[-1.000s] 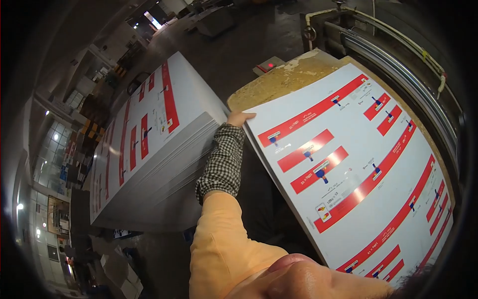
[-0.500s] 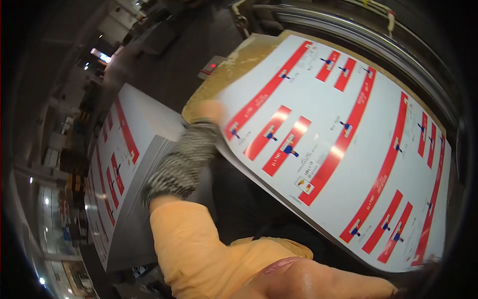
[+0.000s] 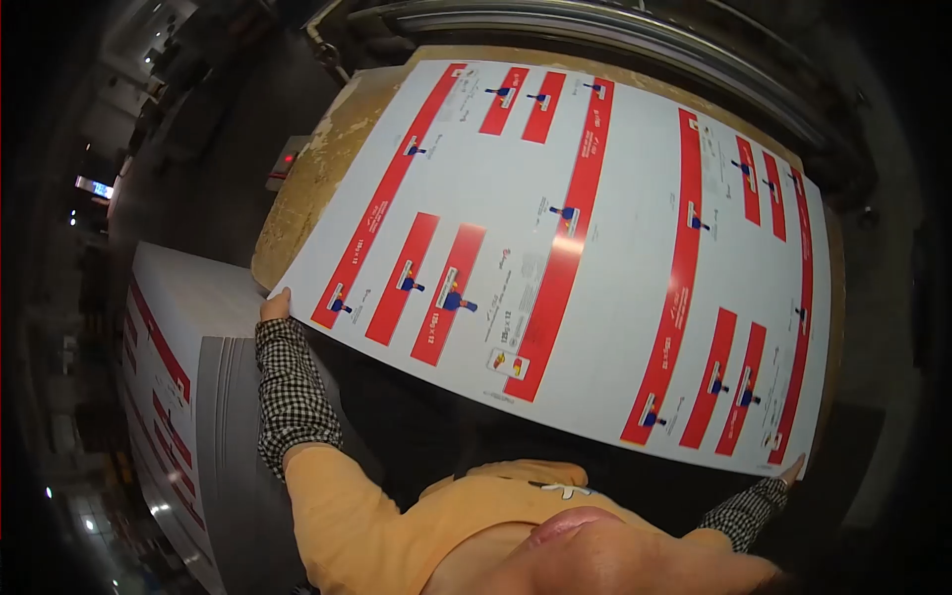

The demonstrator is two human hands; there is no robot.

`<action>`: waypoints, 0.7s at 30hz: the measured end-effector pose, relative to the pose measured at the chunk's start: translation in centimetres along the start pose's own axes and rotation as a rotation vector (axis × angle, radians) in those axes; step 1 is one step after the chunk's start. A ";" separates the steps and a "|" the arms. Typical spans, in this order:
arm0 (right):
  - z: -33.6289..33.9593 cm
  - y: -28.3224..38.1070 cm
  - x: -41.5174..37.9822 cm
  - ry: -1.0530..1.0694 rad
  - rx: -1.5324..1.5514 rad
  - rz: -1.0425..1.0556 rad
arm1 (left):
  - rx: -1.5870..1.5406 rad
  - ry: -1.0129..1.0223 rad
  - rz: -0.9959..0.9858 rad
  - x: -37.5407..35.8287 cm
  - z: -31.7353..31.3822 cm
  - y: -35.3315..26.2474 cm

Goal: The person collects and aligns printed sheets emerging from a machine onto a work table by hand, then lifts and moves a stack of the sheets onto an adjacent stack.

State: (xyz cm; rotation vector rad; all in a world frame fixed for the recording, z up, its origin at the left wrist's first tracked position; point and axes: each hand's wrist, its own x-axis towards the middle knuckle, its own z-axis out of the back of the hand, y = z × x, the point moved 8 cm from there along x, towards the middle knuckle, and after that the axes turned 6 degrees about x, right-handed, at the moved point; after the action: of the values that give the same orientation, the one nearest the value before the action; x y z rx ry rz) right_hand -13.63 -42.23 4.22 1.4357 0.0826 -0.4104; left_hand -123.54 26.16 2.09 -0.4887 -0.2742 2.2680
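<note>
A large printed sheet (image 3: 506, 198), white with red bands and small blue figures, lies across a worn wooden board (image 3: 342, 124). My left hand (image 3: 276, 303) pinches its near left corner, thumb on top. At the near right corner my right hand (image 3: 792, 469) grips the sheet; most of its fingers are hidden under the edge. The sheet's near edge spans between both hands over a dark gap by my body. Checked sleeves cover both forearms.
On the left stands a tall stack of similar printed sheets (image 3: 203, 327). A machine with long metal rollers (image 3: 595, 40) runs along the far side of the board. A small box with a red light (image 3: 289, 159) sits beyond the board's left edge.
My left hand, blurred before, now holds the left corner. The right hand has come into view at the right corner. The view has turned, and the sheet lies squarer to me.
</note>
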 end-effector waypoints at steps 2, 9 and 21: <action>0.9 -0.9 -1.4 -0.191 -0.079 -0.025 | -0.150 0.175 0.028 3.1 -2.4 3.5; 3.4 -0.4 -4.5 -0.572 -0.250 -0.055 | -0.255 0.012 -0.105 -0.6 -1.6 -0.7; 3.3 -2.1 -3.4 -0.476 -0.369 -0.138 | -0.339 -0.095 -0.062 -2.0 -0.9 -1.7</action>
State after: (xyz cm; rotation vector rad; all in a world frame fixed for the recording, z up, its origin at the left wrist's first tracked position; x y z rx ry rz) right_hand -18.08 -44.81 3.69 0.9446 -0.1232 -0.7977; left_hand -120.78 25.85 2.38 -0.5370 -0.7193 2.1946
